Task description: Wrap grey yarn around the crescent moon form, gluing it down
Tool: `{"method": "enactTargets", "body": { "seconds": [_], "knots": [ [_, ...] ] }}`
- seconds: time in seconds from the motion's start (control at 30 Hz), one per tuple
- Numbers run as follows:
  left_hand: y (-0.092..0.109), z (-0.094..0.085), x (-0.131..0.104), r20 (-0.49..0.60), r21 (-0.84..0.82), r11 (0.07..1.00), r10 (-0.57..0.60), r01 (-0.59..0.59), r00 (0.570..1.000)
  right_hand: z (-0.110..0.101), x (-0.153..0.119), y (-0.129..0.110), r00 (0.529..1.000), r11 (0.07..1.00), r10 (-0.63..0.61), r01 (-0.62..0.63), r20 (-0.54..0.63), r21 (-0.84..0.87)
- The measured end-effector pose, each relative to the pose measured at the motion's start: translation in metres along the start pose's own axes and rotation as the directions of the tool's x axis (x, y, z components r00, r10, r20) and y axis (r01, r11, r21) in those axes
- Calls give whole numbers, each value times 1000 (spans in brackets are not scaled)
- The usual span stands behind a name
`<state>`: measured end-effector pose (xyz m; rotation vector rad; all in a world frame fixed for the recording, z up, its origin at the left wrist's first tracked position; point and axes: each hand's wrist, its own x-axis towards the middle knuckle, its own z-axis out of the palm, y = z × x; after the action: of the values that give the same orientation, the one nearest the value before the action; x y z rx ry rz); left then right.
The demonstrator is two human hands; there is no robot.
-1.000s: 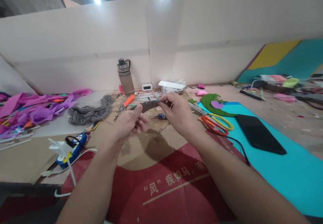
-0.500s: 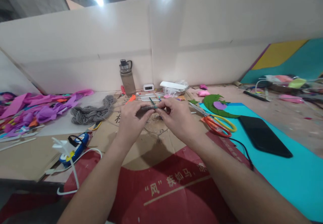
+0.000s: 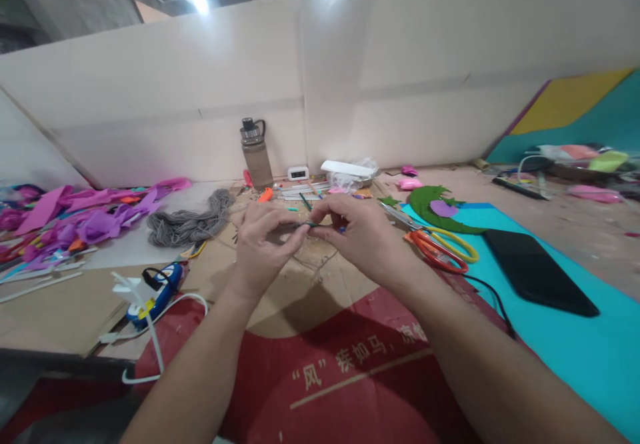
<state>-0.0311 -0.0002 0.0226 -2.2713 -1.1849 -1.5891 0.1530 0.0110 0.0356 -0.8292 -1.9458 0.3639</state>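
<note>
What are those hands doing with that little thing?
The left hand and the right hand are close together, pinching a small, thin, dark piece between their fingertips. It's mostly hidden, so I can't tell what it is. The hands are above a brown and red sheet. Grey yarn lies to the left, and orange and yellow scissors lie to the right.

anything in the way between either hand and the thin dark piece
Nothing visible: the left hand and right hand both pinch the dark piece. The scissors lie to the right, out of the way.
</note>
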Motion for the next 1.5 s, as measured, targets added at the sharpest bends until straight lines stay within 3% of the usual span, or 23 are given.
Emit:
{"method": "enactTargets", "body": {
  "seconds": [0.17,0.4,0.63,0.83,1.2,1.5],
  "knots": [
    [0,-8,-4,7,120,970,213,-212,977,-13,-3,-6,992,996,-84,85,99,-3],
    [0,-14,-8,-7,182,920,354,-347,935,-17,-6,-16,986,986,-151,155,69,-60],
    [-2,-19,-10,2,354,822,476,-446,879,-20,-7,-21,974,975,-205,212,95,-74],
    [-1,-17,-14,11,403,793,496,-458,868,-17,-9,-21,977,979,-193,198,90,-48],
    [2,-10,-15,35,261,884,393,-388,919,-12,-4,-8,987,987,-155,153,44,46],
    [0,-12,-17,15,65,914,400,-401,916,-13,-4,-12,990,990,-78,63,117,129]
  ]
}}
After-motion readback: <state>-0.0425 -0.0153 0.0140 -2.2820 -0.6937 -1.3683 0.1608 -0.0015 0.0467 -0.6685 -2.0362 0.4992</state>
